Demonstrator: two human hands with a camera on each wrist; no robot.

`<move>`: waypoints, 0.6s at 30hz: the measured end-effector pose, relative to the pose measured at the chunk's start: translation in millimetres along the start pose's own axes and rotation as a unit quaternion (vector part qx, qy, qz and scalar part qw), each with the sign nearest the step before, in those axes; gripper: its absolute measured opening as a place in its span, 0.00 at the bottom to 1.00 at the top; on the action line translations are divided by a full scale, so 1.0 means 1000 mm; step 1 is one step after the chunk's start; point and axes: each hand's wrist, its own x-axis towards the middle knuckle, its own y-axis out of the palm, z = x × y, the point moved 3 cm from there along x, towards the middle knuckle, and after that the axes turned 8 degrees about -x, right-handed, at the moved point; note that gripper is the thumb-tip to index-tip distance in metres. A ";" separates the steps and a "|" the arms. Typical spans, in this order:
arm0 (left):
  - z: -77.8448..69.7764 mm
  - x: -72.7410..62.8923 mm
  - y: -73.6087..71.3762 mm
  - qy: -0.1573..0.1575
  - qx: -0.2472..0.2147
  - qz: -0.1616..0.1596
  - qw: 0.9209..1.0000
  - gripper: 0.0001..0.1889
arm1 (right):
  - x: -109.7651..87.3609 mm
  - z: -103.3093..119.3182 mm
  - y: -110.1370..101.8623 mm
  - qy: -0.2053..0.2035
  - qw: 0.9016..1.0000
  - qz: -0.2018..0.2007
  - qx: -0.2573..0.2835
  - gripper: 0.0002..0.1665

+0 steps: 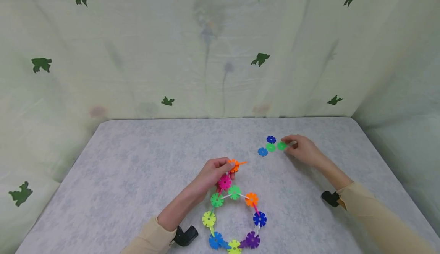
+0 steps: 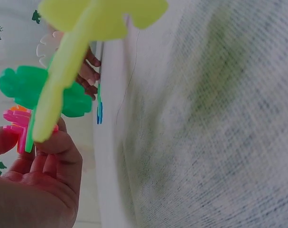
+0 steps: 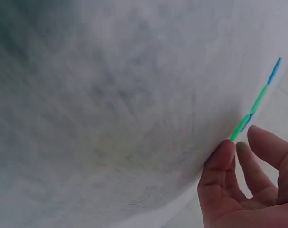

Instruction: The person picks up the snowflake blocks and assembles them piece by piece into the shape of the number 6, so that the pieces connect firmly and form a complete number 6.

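My left hand (image 1: 214, 172) pinches an orange notched flower disc (image 1: 234, 165) between thumb and fingers. Another orange disc, seen edge-on, juts from it to the right. Below the fingers a pink disc (image 1: 225, 182) links down to a ring of interlocking flower discs, whose green disc (image 1: 217, 199) is nearest. In the left wrist view a yellow disc (image 2: 106, 19) and a green disc (image 2: 25, 88) stand before the fingers. At the far right, the fingers of my right hand (image 1: 302, 151) reach around a loose green disc (image 1: 281, 146) lying flat; in the right wrist view the thumb looks apart from it.
Beside the right fingertips lie a second green disc (image 1: 270, 147), a dark blue disc (image 1: 271, 139) and a lighter blue disc (image 1: 262, 152). The ring runs through an orange (image 1: 251, 199) and a purple disc (image 1: 252, 240) near the front of the grey table (image 1: 137, 177). A curtain (image 1: 154, 47) hangs behind.
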 end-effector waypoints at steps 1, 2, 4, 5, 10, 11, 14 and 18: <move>0.001 0.000 0.000 -0.001 0.000 0.001 1.000 0.17 | 0.002 -0.001 0.001 -0.007 1.000 0.004 -0.006 0.22; 0.001 0.000 0.000 0.000 -0.001 0.002 1.000 0.17 | 0.004 -0.002 0.002 -0.013 1.000 0.006 -0.013 0.22; 0.001 -0.001 0.001 0.003 -0.002 0.005 1.000 0.18 | 0.008 -0.003 0.003 -0.022 0.999 0.007 -0.028 0.22; 0.001 -0.001 0.001 0.005 -0.002 0.007 1.000 0.18 | 0.009 -0.003 0.003 -0.024 0.999 0.007 -0.032 0.21; 0.001 -0.002 0.002 0.016 0.001 0.008 1.000 0.14 | 0.011 -0.003 0.004 0.008 1.000 0.007 -0.026 0.17; 0.001 -0.001 0.002 0.018 0.001 0.006 1.000 0.12 | 0.010 -0.003 0.003 0.017 1.000 0.007 -0.022 0.15; 0.001 -0.001 0.001 0.025 0.006 0.000 1.000 0.09 | 0.004 -0.001 0.003 0.023 1.000 -0.003 -0.015 0.11; -0.002 -0.002 -0.001 0.036 0.014 -0.004 0.999 0.09 | -0.007 0.006 0.003 0.008 1.000 -0.028 0.005 0.10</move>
